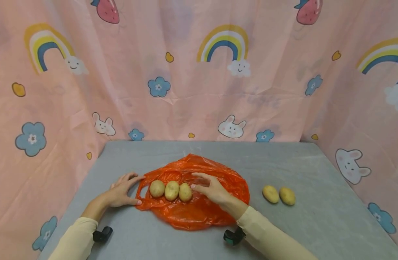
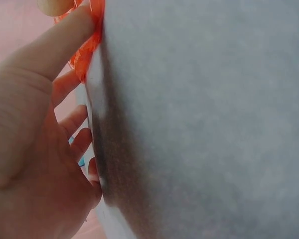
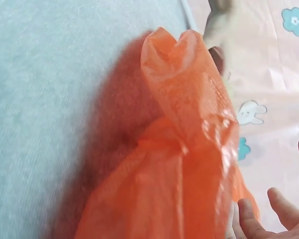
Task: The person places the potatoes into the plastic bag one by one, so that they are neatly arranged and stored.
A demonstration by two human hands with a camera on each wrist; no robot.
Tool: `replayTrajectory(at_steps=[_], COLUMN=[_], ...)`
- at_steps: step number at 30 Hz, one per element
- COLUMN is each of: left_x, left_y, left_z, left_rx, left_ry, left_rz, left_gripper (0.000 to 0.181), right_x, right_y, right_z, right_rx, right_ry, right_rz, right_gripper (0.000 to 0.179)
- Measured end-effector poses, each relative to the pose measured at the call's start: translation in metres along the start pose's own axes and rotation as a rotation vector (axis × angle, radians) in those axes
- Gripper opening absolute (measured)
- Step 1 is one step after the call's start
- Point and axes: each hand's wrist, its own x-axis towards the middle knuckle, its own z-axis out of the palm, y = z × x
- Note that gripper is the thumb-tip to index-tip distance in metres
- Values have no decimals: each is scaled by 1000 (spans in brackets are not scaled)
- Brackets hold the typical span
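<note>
An orange plastic bag [image 1: 199, 213] lies spread flat on the table, with three potatoes [image 1: 171, 190] in a row on it near its left end. My left hand [image 1: 122, 191] is at the bag's left end, thumb and index finger spread apart and touching its edge by the handle opening. In the left wrist view the thumb [image 2: 65, 40] presses on the orange plastic. Over the middle of the bag, my right hand [image 1: 215, 189] has its fingers extended and parted, thumb tip close beside the rightmost potato. Whether it touches that potato I cannot tell.
Two more potatoes [image 1: 271, 194] lie side by side on the grey table [image 1: 332, 224], right of the bag. A pink patterned curtain [image 1: 186, 115] hangs along the back and both sides. Black wrist devices [image 1: 103, 234] show beside both sleeves.
</note>
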Motion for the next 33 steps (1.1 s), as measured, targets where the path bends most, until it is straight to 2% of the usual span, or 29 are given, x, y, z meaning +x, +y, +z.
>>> replayTrajectory(at_steps=[16,24,33], left_x=[-2,-1,1], left_y=[1,-1,-2], left_z=[-1,-1,0], left_rx=[-3,10,4], left_ry=[1,1,-1], left_rz=[17,19,13], left_gripper=[91,91,92], right_x=[-29,-43,-57], right_y=[-3,-2,5], right_z=[-38,-59,-79], right_rx=[-112,-137,-196], right_ry=[-29,8,57], right_rz=[-128,-229,-245], right_gripper=[51,50,49])
